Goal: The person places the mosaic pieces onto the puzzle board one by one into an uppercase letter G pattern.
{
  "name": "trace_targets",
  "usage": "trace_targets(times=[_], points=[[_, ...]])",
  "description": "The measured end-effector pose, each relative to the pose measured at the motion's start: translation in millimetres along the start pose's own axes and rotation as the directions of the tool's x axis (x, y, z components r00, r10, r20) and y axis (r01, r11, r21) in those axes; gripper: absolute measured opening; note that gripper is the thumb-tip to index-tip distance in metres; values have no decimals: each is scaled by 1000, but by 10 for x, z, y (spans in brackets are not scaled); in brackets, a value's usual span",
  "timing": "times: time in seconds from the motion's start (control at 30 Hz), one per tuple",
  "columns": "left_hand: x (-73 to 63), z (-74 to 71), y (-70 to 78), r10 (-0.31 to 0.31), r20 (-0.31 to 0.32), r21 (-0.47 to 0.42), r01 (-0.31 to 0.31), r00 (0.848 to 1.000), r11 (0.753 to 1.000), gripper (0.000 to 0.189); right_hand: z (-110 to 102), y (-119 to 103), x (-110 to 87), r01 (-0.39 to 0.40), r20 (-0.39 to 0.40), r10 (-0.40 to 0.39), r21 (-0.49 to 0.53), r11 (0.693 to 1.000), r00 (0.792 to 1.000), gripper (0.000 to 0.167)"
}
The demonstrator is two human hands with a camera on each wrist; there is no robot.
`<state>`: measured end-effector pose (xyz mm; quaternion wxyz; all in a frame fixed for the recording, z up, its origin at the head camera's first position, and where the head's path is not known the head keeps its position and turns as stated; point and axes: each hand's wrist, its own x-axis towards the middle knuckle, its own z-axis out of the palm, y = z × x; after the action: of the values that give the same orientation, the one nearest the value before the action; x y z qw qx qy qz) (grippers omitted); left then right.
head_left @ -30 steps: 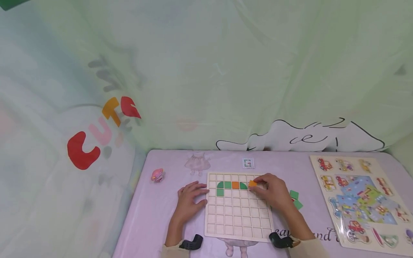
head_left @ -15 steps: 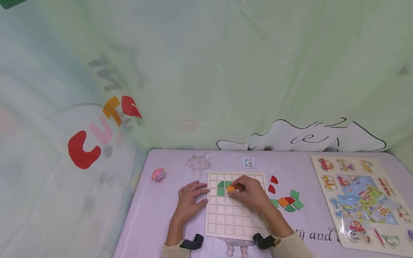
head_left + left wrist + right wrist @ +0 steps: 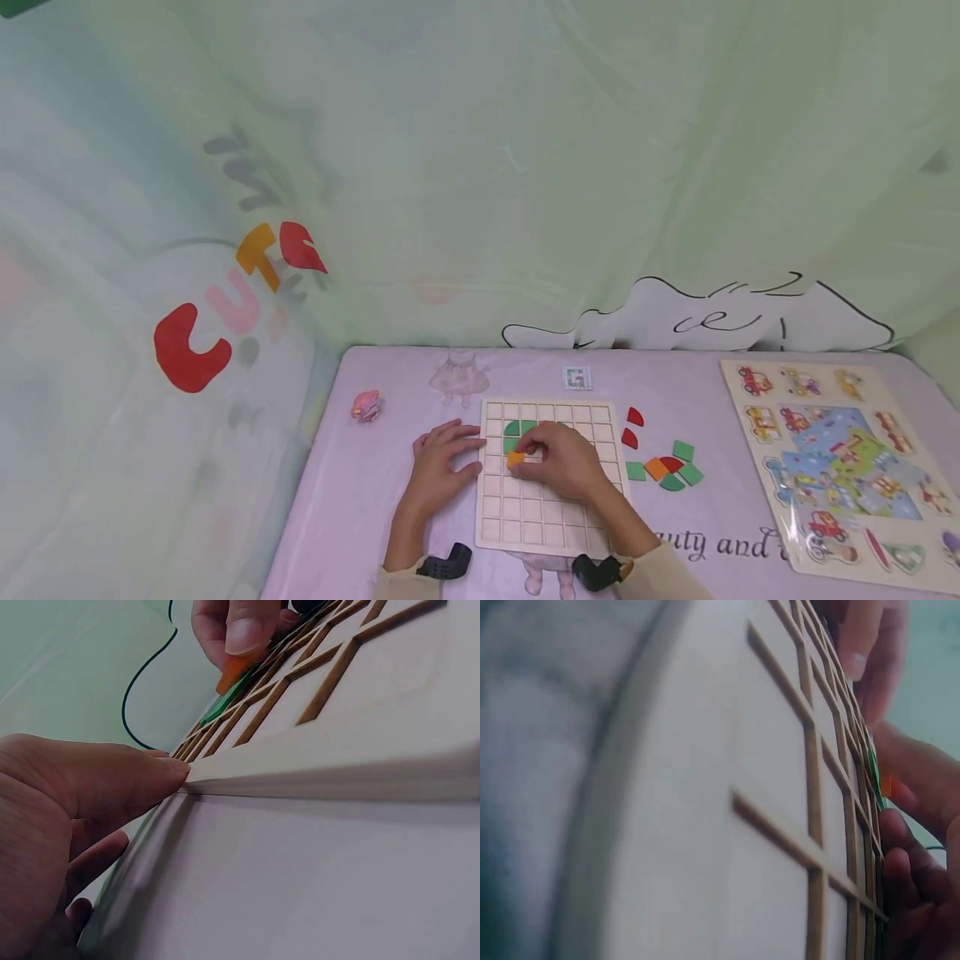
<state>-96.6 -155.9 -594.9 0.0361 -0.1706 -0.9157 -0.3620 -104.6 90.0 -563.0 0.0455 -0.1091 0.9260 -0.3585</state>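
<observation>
My right hand (image 3: 564, 463) pinches an orange square tile (image 3: 515, 460) between thumb and fingers, over the left part of the wooden grid board (image 3: 510, 509). Just above that tile, a green quarter-round tile (image 3: 512, 427) and green square tiles (image 3: 528, 427) sit in the board's cells; the right hand hides part of that row. My left hand (image 3: 444, 462) rests at the board's left edge with fingers loosely spread. In the left wrist view its thumb (image 3: 161, 774) touches the board's side, and the orange tile (image 3: 234, 673) shows beneath the right fingertips.
Loose tiles lie right of the board: red quarter-rounds (image 3: 635, 416), green squares (image 3: 683, 451) and an orange square (image 3: 656, 468). A small pattern card (image 3: 577, 378) lies behind the board. A pink figurine (image 3: 366, 406) stands at left, a picture puzzle (image 3: 847, 467) at far right.
My right hand has carried an orange tile from the board's upper right leftward, then down to just below the green square. The left hand stays in place.
</observation>
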Motion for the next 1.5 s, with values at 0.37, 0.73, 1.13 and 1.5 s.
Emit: trace_targets(times=[0.37,0.73,1.13,1.5], points=[[-2,-25,35,-26,11,-21,26,1000,999,32,67,-116,-39,-77,-13,77,-69,995,997,27],[-4,-3,14,8,-13,-22,-8,1000,1000,33,48,-127,-57,-43,-9,43,-105,994,999,23],[5,0,16,16,-17,-20,-17,1000,1000,33,27,-86,-72,-25,-38,24,-8,1000,999,12],[4,-8,28,20,-16,-39,-21,1000,999,33,54,-71,-76,-56,-39,56,3,998,998,10]])
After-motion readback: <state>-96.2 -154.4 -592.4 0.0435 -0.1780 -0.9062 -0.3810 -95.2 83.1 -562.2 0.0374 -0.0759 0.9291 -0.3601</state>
